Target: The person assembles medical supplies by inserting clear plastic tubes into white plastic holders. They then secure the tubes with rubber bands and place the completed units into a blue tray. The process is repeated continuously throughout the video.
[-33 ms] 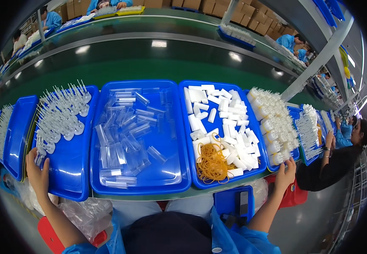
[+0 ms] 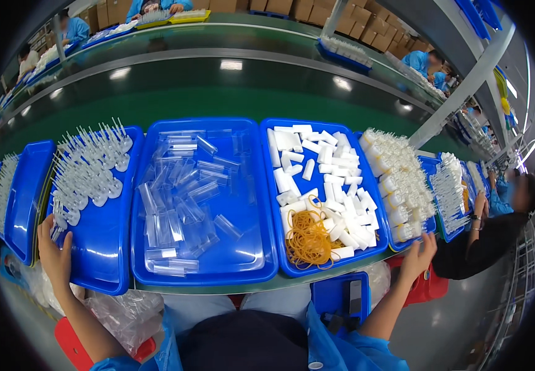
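My left hand rests at the near left corner of a blue tray, thumb and fingers apart around its rim. Upright translucent droppers with thin stems fill that tray's far and left part. My right hand is open with fingers apart, beside the near edge of a tray of bundled white pieces with thin clear tips. Between my hands, one blue tray carries loose clear plastic tubes. Another blue tray has white foam-like blocks and a heap of tan rubber bands.
A green conveyor belt runs beyond the trays. More trays line both sides, including a bare-bottomed blue tray. A slanted grey post stands at right. A co-worker in black sits right. Below are plastic bags and a red stool.
My right hand has shifted slightly to the right, away from the bundled pieces. My left hand and the trays look the same.
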A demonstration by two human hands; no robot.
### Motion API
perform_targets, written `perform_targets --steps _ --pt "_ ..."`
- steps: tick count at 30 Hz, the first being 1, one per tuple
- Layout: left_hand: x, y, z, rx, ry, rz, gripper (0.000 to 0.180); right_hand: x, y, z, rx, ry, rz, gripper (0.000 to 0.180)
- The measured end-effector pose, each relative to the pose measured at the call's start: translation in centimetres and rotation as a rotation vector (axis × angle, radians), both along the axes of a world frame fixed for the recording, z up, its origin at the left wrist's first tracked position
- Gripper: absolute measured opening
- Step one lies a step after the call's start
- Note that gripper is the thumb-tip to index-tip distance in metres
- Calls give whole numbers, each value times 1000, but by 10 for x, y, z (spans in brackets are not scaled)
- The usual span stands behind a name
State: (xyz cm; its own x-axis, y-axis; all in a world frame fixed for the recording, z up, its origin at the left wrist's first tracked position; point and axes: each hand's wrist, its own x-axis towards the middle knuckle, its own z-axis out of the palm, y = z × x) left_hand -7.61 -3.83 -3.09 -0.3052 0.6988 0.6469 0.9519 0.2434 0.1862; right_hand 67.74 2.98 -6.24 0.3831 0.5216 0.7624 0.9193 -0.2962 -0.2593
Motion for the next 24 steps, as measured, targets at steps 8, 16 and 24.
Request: perform_targets --steps 8,16,24 --pt "-5 1 2 -210 -39 234 37 -131 34 77 -37 369 630 18" --pt "18 -23 25 622 -900 -243 28 -152 48 64 -412 348 727 27" --pt "199 17 34 296 -1501 -789 52 -174 33 78 -159 389 752 19"
